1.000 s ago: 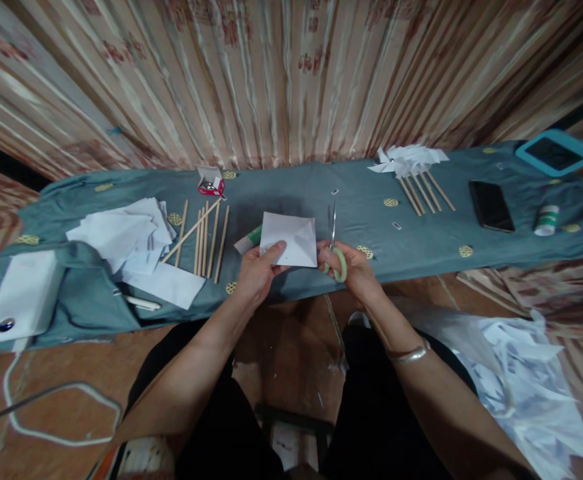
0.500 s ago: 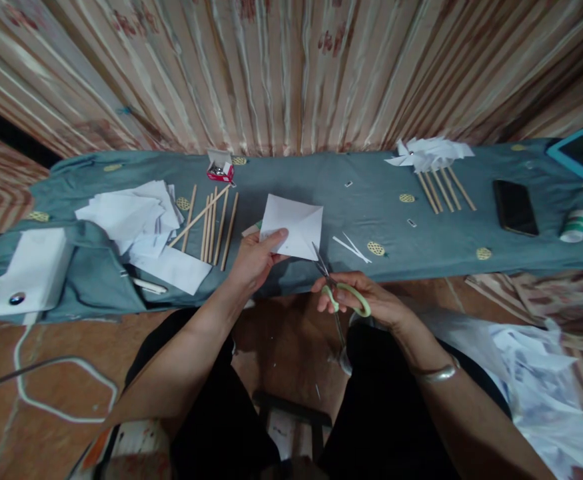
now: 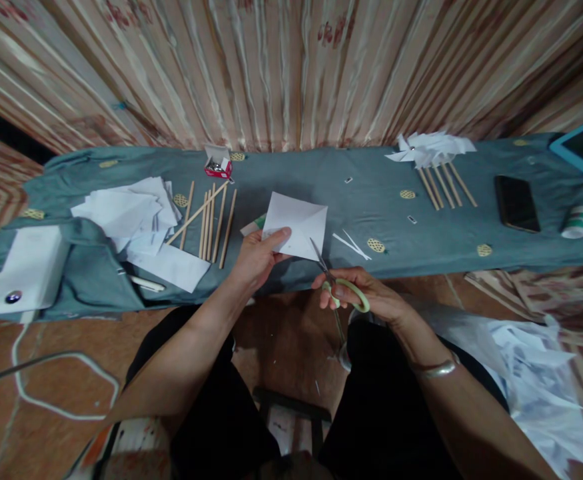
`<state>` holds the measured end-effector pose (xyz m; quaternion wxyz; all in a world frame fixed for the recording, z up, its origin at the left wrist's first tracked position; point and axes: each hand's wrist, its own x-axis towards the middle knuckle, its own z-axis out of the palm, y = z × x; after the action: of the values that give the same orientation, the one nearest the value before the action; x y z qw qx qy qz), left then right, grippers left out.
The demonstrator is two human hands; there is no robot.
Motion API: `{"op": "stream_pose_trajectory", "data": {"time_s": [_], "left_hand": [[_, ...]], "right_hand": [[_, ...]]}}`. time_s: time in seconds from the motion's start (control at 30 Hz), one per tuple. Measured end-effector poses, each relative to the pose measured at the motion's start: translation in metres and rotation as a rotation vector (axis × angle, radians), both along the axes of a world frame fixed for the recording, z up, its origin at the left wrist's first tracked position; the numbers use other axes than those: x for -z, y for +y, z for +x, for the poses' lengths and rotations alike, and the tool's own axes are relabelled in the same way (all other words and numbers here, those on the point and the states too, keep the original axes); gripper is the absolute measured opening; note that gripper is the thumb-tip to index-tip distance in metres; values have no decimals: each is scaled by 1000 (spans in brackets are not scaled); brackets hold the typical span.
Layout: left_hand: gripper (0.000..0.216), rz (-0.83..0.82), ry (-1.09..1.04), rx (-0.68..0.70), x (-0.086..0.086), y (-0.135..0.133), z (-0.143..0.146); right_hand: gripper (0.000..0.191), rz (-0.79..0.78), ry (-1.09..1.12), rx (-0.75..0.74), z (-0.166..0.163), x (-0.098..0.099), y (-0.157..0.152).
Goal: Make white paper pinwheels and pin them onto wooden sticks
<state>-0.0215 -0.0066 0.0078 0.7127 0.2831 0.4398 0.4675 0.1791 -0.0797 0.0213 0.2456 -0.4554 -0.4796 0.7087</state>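
Note:
A square of white paper [image 3: 298, 220] with diagonal creases is pinched in my left hand [image 3: 264, 257], thumb on top near its lower left corner. My right hand [image 3: 354, 293] grips scissors [image 3: 354, 295] with pale green handles. Their blades reach the lower right corner of the paper and run inward from it. Just right of the paper, thin white paper strips [image 3: 352, 247] lie on the cloth. Several wooden sticks [image 3: 214, 223] lie left of my left hand, one across the others. Behind that hand a green and white piece [image 3: 254, 225] is partly hidden.
Loose white sheets [image 3: 126, 213] and a white device [image 3: 28, 270] with a cable occupy the left. A red box [image 3: 218, 162] of small metal pieces stands at the back. Paper pinwheels [image 3: 434, 150] on sticks, a phone [image 3: 517, 203] and a green-white roll [image 3: 577, 222] lie right. A plastic bag [image 3: 536, 380] sits below.
The scissor blades have moved slightly further into the paper's corner and look more closed. The left hand keeps its hold, and the view has shifted a little.

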Motion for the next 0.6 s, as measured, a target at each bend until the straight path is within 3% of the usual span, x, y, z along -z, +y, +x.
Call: {"op": "stream_pose_trajectory", "data": {"time_s": [0.6], "left_hand": [[36, 20, 14, -1, 4, 2, -1]], "right_hand": [[50, -33, 41, 30, -2, 2, 1]]}}
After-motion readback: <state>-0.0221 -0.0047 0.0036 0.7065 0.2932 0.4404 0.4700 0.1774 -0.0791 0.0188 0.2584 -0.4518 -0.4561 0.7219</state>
